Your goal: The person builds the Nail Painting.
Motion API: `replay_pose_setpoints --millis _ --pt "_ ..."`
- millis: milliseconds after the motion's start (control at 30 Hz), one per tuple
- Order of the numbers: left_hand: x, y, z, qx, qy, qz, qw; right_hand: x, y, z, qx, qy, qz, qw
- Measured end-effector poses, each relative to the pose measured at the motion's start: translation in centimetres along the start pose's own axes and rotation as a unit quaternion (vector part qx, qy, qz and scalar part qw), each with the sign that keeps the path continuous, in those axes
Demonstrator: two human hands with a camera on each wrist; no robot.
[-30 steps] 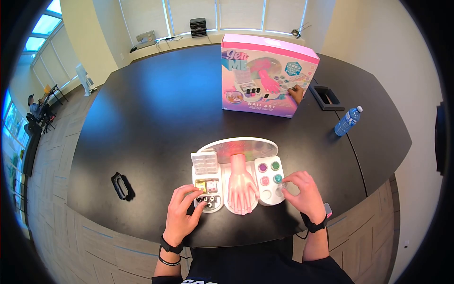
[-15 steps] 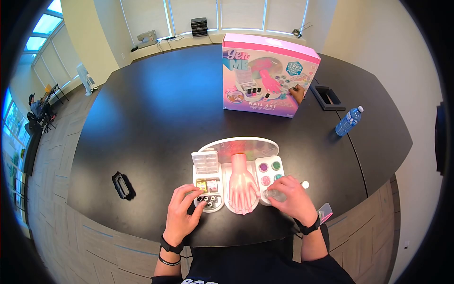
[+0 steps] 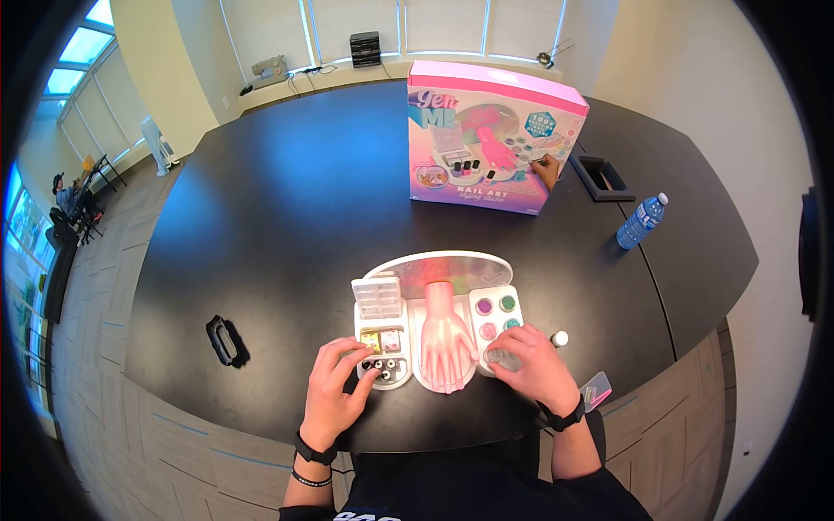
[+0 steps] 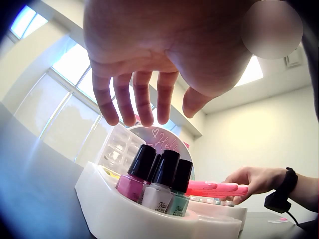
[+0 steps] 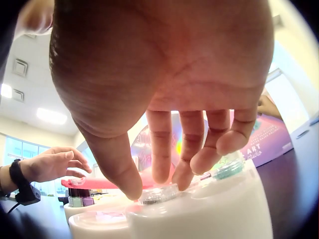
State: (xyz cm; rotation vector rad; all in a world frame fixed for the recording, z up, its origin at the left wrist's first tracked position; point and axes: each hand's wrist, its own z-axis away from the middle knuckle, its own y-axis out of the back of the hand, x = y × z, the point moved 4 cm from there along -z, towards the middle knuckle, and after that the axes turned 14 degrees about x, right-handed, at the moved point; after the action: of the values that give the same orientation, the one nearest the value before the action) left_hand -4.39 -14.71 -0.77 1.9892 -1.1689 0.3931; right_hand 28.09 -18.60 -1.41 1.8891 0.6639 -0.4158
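Note:
My right hand (image 3: 540,365) pinches a small clear pot (image 5: 158,194) between thumb and fingertips, low over the front of the white right-hand tray (image 5: 204,219). Purple (image 3: 484,306), green (image 3: 507,304) and pink glitter pots (image 3: 488,331) sit in that tray; a teal one is partly hidden by my fingers. My left hand (image 3: 334,382) hovers with loosely bent fingers above several black-capped nail polish bottles (image 4: 158,196), holding nothing. Between the two sides lies a pink model hand (image 3: 445,343), palm down.
Behind the model hand stands a rounded mirror (image 3: 473,271), beside an upright clear compartment lid (image 3: 377,298). A small white-topped container (image 3: 559,338) is right of the tray. Farther off are the nail art box (image 3: 495,139), a water bottle (image 3: 641,221) and a black oval object (image 3: 224,340).
My right hand has moved left with the clear pot, from the tray's right edge to its front slots. The white-topped container has come into sight. The left hand stays put.

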Motion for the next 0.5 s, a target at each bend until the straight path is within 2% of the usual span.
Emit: replay_pose_setpoints --millis 233,500 --pt "0.1 0.0 -0.1 0.001 0.000 0.000 1.000 -0.1 0.1 0.0 -0.001 -0.006 0.001 1.000" --pt "0.0 0.0 -0.1 -0.001 -0.003 -0.001 1.000 0.9 2.0 0.0 0.065 -0.016 0.015 0.998"
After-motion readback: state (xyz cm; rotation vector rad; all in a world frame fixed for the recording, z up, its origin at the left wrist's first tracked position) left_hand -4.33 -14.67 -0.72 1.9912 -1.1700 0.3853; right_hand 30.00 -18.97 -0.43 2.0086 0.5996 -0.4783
